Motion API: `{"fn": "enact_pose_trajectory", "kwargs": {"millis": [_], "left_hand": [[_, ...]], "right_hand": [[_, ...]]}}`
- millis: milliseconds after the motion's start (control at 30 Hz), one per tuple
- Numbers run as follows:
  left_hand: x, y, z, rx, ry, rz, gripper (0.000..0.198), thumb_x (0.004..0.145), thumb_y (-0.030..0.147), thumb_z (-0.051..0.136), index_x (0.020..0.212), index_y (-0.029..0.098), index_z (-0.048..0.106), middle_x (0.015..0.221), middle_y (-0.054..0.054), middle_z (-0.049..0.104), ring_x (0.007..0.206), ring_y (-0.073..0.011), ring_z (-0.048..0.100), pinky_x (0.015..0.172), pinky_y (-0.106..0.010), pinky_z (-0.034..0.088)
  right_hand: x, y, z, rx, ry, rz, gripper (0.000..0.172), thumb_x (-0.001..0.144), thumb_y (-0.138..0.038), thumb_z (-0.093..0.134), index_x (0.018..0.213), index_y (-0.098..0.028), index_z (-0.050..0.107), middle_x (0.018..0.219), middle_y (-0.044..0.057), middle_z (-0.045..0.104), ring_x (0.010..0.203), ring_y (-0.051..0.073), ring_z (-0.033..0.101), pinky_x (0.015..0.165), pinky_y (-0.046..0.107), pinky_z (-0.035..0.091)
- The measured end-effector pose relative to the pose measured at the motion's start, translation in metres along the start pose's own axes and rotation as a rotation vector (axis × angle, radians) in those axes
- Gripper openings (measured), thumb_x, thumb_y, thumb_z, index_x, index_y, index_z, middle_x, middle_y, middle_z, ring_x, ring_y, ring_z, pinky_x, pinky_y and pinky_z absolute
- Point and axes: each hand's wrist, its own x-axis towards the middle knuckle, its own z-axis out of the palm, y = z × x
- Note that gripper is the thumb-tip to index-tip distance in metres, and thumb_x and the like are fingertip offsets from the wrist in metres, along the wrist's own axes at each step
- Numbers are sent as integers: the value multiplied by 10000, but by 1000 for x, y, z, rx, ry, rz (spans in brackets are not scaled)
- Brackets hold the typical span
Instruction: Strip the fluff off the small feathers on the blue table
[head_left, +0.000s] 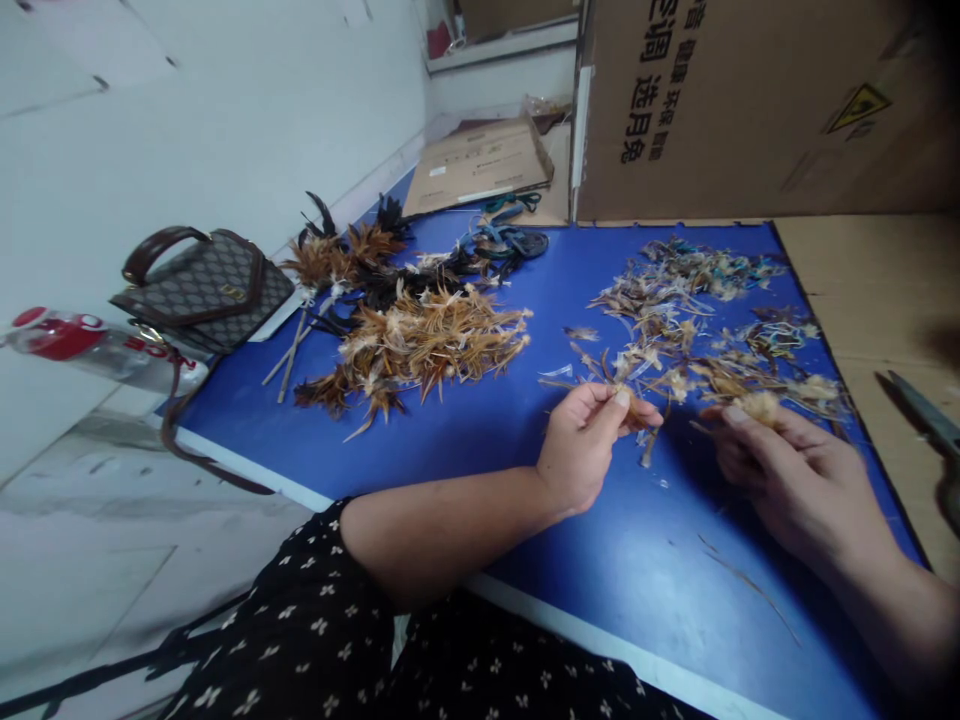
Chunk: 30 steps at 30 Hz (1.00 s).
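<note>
My left hand (579, 446) pinches a small brown feather (639, 410) between thumb and fingertips, above the blue tabletop (450, 450). To its right, my right hand (796, 470) is closed on a pale, fluffy tuft of feathers (759, 406). A loose heap of feather scraps (667, 285) lies just beyond both hands. Left of them is a row of golden-brown feather bunches (442, 335) with their stem ends pointing right. Darker brown and black feathers (349, 250) lie behind that row.
Open scissors (926, 415) rest on cardboard at the right edge. A patterned handbag (214, 280) and a plastic bottle (105, 345) are at the left. A large cardboard box (750, 110) stands at the back, beside a flat cardboard piece (480, 165). Blue cords (506, 235) lie near it.
</note>
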Motion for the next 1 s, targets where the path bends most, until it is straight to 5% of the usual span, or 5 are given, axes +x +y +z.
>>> {"fn": "enact_pose_trajectory", "kwargs": {"millis": [267, 467, 1000], "left_hand": [[-1, -1, -2, -21, -34, -59, 453, 890, 511, 910, 986, 168, 631, 915, -30, 751, 852, -178, 775, 932, -383, 587], [-5, -5, -3, 53, -80, -108, 463, 901, 531, 892, 1002, 163, 630, 885, -21, 708, 770, -146, 716, 743, -307, 532], [-4, -8, -9, 339, -91, 67, 294, 977, 428, 812, 1074, 154, 766, 1042, -81, 769, 908, -155, 670, 915, -347, 557]], "right_hand": [[1, -6, 3, 148, -148, 97, 297, 792, -410, 881, 994, -223, 771, 767, 32, 656, 564, 118, 439, 446, 226, 337], [0, -4, 0, 52, -239, 20, 317, 892, -488, 893, 983, -229, 737, 813, 35, 698, 553, 100, 466, 461, 220, 362], [-5, -3, 5, -29, -338, -13, 327, 1008, -566, 789, 1032, -251, 708, 850, 24, 691, 577, 113, 485, 463, 229, 383]]}}
